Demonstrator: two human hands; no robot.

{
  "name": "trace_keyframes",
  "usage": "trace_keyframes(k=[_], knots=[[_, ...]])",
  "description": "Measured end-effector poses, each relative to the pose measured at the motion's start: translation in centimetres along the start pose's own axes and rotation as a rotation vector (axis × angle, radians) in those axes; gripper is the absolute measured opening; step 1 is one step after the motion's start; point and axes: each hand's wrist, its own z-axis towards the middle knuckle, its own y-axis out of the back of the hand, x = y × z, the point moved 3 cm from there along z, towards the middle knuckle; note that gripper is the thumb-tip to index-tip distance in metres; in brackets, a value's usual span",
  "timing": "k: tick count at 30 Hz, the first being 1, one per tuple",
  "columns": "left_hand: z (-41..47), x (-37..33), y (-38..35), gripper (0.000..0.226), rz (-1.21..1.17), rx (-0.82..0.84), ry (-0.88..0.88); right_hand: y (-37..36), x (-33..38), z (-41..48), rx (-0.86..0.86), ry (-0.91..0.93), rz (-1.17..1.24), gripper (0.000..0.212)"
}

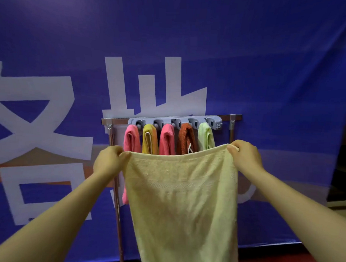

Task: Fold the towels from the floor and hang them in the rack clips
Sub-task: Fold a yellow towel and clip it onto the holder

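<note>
Head view: the left hand (108,160) and right hand (244,155) each keep a closed grip on a top corner of a pale yellow towel (181,199), spread unfolded just before the rack (168,119). All five clips look filled; a sixth towel may find no slot. Behind the rack hangs a blue banner (268,65); below, red floor (271,261).
</note>
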Motion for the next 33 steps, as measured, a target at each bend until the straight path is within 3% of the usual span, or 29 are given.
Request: trace_keyframes(k=[8, 12, 20, 33], knots=[[-2.7, -5.1, -3.2, 0.02, -0.914, 0.294, 0.518, -2.0, 3.8, 0.0, 0.005, -0.17, 0.088, 0.04], [-3.9, -7.7, -4.2, 0.024, -1.104, 0.403, 0.564, -2.7, 6.7, -1.3, 0.069, -0.109, 0.218, 0.047], [-6.2, -11.4, -4.4, 0.013, -1.143, 0.51, 0.436, -3.5, 10.1, -3.8, 0.168, 0.148, 0.327, 0.019], [-6.4, -11.8, -5.6, 0.013, -1.15, 0.36, 0.384, -1.9, 11.0, -5.1, 0.193, 0.346, 0.234, 0.023]])
